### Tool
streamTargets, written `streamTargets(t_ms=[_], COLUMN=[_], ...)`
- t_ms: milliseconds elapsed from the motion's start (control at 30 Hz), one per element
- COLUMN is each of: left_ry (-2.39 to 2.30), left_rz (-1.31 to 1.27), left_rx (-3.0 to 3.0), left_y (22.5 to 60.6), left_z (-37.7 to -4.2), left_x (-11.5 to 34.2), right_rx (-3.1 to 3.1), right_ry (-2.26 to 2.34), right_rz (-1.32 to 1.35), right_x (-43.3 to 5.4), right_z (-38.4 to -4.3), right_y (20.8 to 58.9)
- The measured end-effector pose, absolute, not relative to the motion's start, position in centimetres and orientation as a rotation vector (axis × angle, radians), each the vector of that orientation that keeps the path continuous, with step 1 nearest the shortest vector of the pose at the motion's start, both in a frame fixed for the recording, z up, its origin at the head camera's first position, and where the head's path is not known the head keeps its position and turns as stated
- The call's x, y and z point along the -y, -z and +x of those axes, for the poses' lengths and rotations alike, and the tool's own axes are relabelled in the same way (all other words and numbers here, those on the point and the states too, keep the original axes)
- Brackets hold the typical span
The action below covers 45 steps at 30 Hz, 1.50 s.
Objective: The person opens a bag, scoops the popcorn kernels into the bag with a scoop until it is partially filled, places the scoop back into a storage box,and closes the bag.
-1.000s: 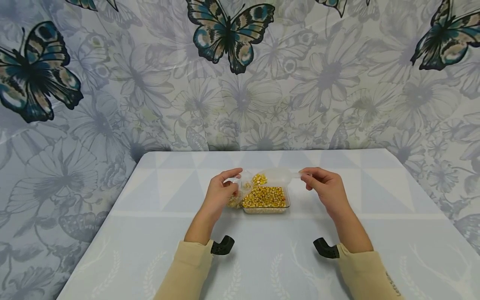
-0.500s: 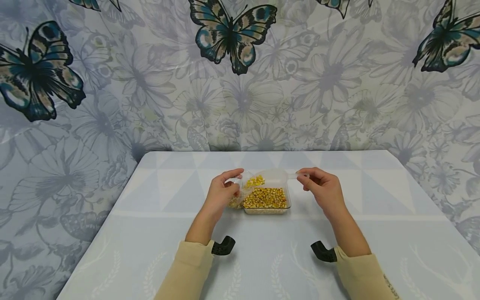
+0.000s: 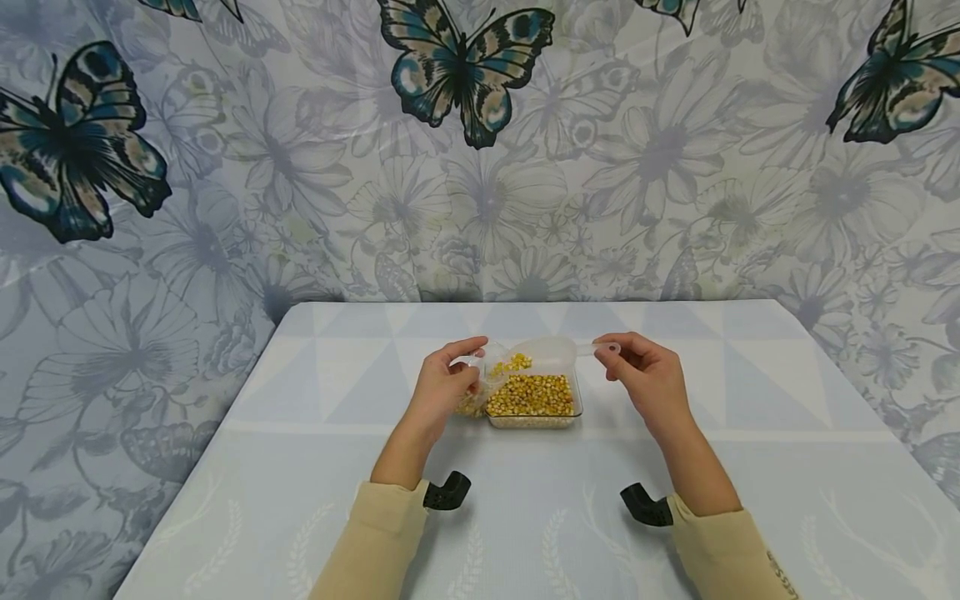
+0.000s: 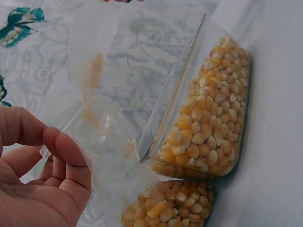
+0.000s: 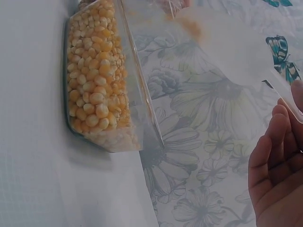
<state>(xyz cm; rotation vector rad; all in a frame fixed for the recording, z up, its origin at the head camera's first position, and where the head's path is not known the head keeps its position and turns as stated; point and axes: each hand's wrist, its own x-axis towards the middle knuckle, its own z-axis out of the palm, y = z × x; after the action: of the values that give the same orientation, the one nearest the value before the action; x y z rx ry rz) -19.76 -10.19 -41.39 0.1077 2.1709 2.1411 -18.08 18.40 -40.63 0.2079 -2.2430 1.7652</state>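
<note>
My right hand [image 3: 651, 371] pinches the handle of a translucent white scoop [image 3: 553, 353], held above the back of a clear glass container [image 3: 534, 423]. Yellow corn kernels [image 3: 519, 362] lie at the scoop's left end, which reaches into the mouth of a clear plastic bag [image 4: 111, 151]. Thumb and fingers of my left hand [image 3: 438, 387] grip the bag's edge and keep its mouth spread. More kernels [image 4: 175, 205] fill the bottom of the bag, right beside the container. Inside the container the corn [image 5: 97, 80] is heaped, sloping below the rim.
A pale patterned cloth [image 3: 360, 533] covers the table, which ends at its far edge against a butterfly-print backdrop [image 3: 480, 217]. A black wrist mount [image 3: 447, 492] sticks out inward from the left sleeve, with a matching mount [image 3: 647, 505] at the right.
The scoop has shifted slightly left with my right hand, its end going into the bag's mouth. The kernels on it have slid left and grown fewer. My left hand stays nearly still.
</note>
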Motion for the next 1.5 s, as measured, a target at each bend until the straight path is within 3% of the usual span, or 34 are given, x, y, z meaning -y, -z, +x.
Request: streamTargets(t_ms=[1500], left_ry=[-2.145], left_rz=[0.125], left_rx=[-2.170], left_y=[41.6], left_z=[-19.8], left_x=[10.2], right_rx=[2.225], right_ry=[-1.364], right_rz=[0.400], right_x=[-16.2], right_z=[-17.4], right_y=[40.2])
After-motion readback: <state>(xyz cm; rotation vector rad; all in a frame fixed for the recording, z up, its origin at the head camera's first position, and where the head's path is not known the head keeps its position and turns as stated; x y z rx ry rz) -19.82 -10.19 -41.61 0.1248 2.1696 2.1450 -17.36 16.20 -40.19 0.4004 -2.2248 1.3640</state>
